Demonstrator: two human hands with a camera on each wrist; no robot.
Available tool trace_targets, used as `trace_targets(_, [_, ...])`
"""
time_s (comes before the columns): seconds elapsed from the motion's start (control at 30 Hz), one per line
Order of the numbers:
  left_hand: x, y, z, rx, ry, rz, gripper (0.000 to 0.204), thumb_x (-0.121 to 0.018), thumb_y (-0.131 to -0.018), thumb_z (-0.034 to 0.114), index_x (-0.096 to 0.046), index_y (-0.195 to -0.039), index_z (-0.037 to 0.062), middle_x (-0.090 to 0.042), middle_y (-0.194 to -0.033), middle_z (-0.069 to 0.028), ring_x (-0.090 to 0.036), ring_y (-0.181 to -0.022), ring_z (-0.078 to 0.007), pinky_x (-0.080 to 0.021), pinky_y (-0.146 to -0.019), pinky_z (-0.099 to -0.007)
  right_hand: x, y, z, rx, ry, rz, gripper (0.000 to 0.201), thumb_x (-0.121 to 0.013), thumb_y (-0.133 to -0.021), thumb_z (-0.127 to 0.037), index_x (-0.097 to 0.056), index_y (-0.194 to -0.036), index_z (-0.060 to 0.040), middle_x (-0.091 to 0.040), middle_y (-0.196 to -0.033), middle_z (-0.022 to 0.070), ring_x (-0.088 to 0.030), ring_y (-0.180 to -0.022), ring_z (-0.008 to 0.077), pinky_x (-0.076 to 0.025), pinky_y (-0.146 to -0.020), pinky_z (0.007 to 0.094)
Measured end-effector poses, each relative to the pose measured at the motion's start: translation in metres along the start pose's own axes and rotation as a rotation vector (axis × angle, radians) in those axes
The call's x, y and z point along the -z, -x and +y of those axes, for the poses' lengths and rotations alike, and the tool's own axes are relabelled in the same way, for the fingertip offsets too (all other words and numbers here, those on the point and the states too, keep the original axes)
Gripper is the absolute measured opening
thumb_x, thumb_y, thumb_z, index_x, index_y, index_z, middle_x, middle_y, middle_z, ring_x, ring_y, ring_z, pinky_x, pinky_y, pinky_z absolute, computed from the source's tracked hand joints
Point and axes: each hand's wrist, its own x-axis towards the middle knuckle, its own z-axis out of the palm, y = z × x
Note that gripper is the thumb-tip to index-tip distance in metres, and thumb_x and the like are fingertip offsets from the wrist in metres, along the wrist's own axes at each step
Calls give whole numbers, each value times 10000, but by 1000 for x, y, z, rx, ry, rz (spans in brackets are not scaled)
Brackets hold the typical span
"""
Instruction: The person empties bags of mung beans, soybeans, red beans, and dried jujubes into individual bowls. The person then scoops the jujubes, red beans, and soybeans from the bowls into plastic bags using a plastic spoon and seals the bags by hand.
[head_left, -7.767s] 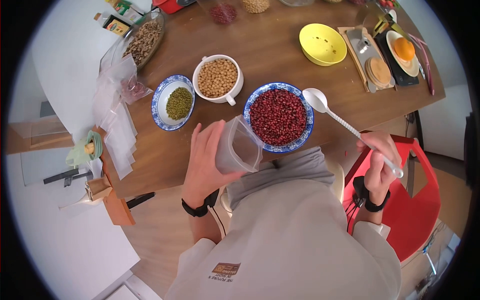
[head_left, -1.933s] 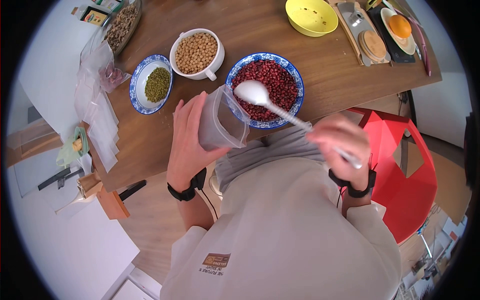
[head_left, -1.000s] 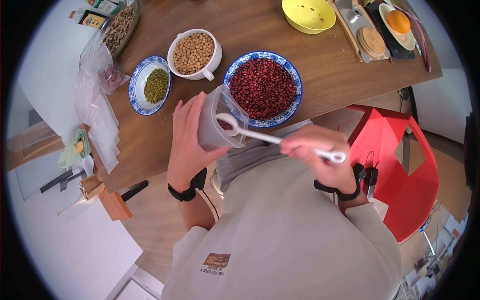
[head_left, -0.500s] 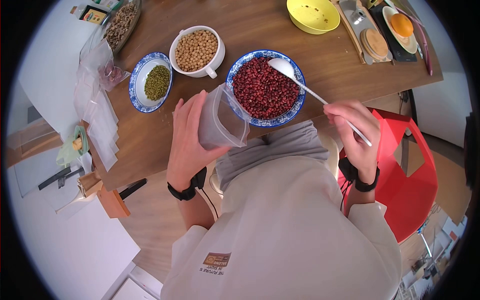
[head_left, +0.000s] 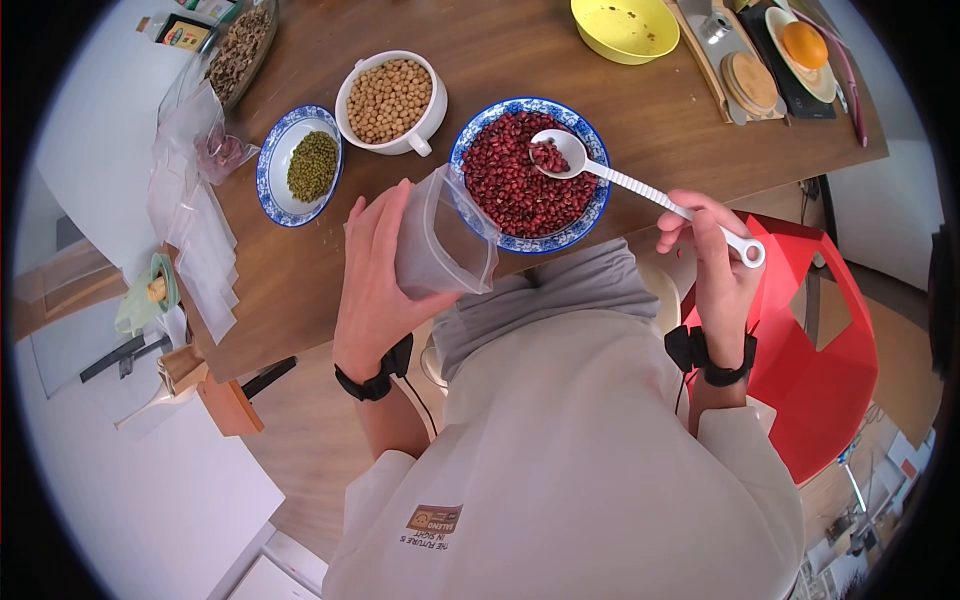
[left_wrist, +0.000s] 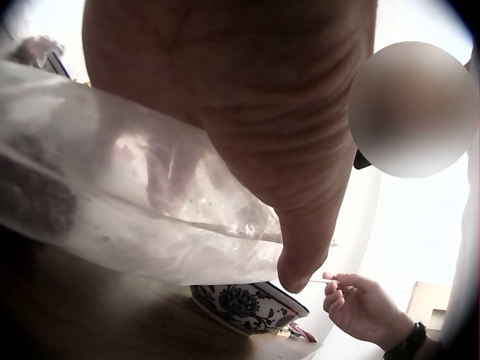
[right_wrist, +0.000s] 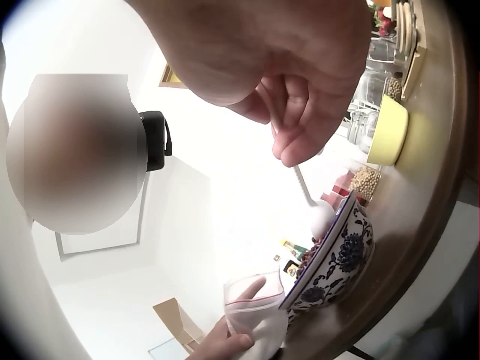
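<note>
My left hand (head_left: 375, 285) holds a clear zip bag (head_left: 425, 250), thumb on the near side and fingers on the far side. The bag's mouth gapes toward the blue-and-white bowl (head_left: 527, 244) of red beans (head_left: 510, 195). In the left wrist view a dark reddish heap of beans (left_wrist: 34, 195) shows through the bag's plastic. My right hand (head_left: 715, 255) pinches the ribbed handle of a white spoon (head_left: 640, 188) near its ring end. Several red beans lie in the spoon's head, which is over the beans in the bowl.
Left of the bowl stand a white two-handled pot (head_left: 430, 125) of chickpeas and an oval dish (head_left: 275, 170) of green beans. Flat plastic bags (head_left: 205, 260) lie at the left table edge. A yellow bowl (head_left: 625, 40) stands farther back; a red chair (head_left: 800, 370) is at right.
The spoon goes from right of the bowl to over it, then into the bag's mouth with beans, then back to the bowl. Now it holds beans again. My left hand keeps holding the bag.
</note>
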Motion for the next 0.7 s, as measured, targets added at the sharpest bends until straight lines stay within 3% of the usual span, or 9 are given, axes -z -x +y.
trace_targets(0.1, [0,0,0,7,4,-2,1150,-973,-595,258,-385,-1566,72,-472,-1541,-171,-412,-1440,-436,-346,-1195,-530,-3,6,-3,-5,-33,-17,264,-564,-1070,-102,-711,-1203,72,-749,-927,136,-693,-785,173,-573,-740,303])
trace_targets(0.27, [-1,-1,0,-1,14,0,1147,-970,-595,236,-384,-1566,69,-467,-1546,-175,-411,-1440,-433,-346,-1194,-525,-28,13,-9,60,3,-348,207,-626,-1027,-66,-732,-1165,46,-760,-949,155,-706,-768,183,-572,-730,303])
trace_targets(0.33, [0,-1,0,1,18,1,1148,-969,-593,227,-383,-1567,69,-465,-1548,-176,-411,-1441,-432,-346,-1192,-523,-38,9,-11,289,179,-499,200,-682,-957,9,-743,-1147,20,-757,-944,144,-711,-780,207,-562,-709,306])
trace_targets(0.37, [0,-1,1,0,18,2,1150,-969,-591,220,-382,-1568,69,-463,-1550,-176,-410,-1442,-431,-348,-1190,-523,-45,9,-10,390,205,-526,267,-737,-868,61,-750,-1128,-2,-742,-941,122,-707,-803,242,-562,-690,327])
trace_targets(0.4, [0,-1,1,-1,19,4,1153,-969,-588,213,-381,-1569,69,-461,-1551,-177,-409,-1443,-430,-350,-1187,-522,-50,10,-11,391,205,-526,267,-737,-868,61,-750,-1128,-2,-742,-941,122,-707,-803,242,-562,-690,327])
trace_targets(0.47, [0,-2,0,-3,16,6,1156,-970,-585,214,-381,-1570,70,-461,-1551,-177,-409,-1443,-429,-351,-1186,-521,-54,11,-14,553,321,-580,325,-768,-817,70,-750,-1130,-15,-725,-942,109,-700,-819,258,-570,-684,348])
trace_targets(0.5, [0,-2,0,-5,14,8,1160,-971,-583,214,-380,-1570,71,-461,-1551,-177,-409,-1444,-428,-353,-1185,-520,-52,11,-15,550,332,-583,360,-790,-770,80,-757,-1115,-19,-712,-952,103,-697,-816,267,-573,-682,363])
trace_targets(0.63, [-1,-2,0,5,26,5,1163,-974,-582,223,-380,-1571,73,-462,-1547,-180,-409,-1445,-426,-354,-1185,-519,-26,1,-25,559,396,-550,335,-768,-772,94,-766,-1088,-17,-713,-961,103,-698,-828,259,-571,-681,358])
trace_targets(0.7, [-2,-3,1,-7,20,34,1177,-963,-542,246,-396,-1560,81,-502,-1485,-170,-470,-1349,-412,-286,-1224,-613,-13,-4,-26,587,431,-425,312,-737,-783,107,-770,-1070,-11,-714,-980,118,-695,-828,260,-562,-682,359])
